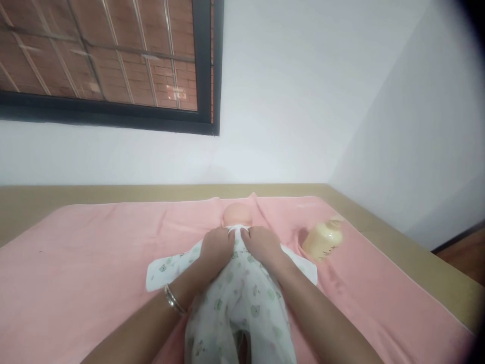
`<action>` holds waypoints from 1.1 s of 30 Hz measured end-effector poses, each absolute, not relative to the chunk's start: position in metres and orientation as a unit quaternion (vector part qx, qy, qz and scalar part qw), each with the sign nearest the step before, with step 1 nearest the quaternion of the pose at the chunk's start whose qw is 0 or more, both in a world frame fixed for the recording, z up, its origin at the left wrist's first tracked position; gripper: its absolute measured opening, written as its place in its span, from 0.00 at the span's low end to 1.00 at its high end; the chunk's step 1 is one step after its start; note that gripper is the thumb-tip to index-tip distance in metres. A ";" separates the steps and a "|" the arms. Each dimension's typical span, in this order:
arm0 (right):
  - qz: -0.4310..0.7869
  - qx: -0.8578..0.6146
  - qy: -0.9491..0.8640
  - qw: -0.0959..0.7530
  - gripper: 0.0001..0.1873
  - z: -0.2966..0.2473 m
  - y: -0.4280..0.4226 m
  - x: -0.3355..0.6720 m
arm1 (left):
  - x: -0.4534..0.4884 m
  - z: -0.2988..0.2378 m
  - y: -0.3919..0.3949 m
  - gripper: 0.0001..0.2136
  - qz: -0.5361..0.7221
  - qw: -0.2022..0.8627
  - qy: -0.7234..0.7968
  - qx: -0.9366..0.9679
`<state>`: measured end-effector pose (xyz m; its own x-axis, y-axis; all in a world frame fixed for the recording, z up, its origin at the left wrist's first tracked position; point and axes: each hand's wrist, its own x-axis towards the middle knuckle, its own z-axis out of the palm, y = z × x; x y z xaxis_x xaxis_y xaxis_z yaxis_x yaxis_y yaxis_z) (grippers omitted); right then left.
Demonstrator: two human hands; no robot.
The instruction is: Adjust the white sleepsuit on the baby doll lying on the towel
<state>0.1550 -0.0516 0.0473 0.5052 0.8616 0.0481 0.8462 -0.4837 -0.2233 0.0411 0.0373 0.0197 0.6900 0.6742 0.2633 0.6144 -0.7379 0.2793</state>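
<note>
White bear-print romper [242, 298] on doll [237, 215], left hand [215, 247] and right hand [263, 245] both pinching its collar

Doll [238, 215]: only the crown of the head shows; the body is covered by the suit [242, 298], which the bottom edge cuts off. Left hand [215, 247] and right hand [263, 245]: fingertips curl out of sight, grip not discernible. Bottle [324, 240]: print blurred.

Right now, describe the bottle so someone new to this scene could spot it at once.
Start at the pink towel below the window. A doll lies in its middle; just beyond the right hand, toward the towel's right edge, is the bottle. It is the only pale yellow, rounded thing there, apart from the doll.
</note>
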 end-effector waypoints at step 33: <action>0.122 -0.860 -0.471 0.154 0.33 0.035 -0.050 0.173 | 0.041 0.024 0.038 0.23 0.158 0.190 0.398 0.883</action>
<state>0.1729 -0.0495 0.0347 0.5270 0.8474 -0.0652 0.7723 -0.5095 -0.3795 0.0406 0.0379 0.0235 0.6327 0.7637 0.1285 0.6437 -0.6109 0.4609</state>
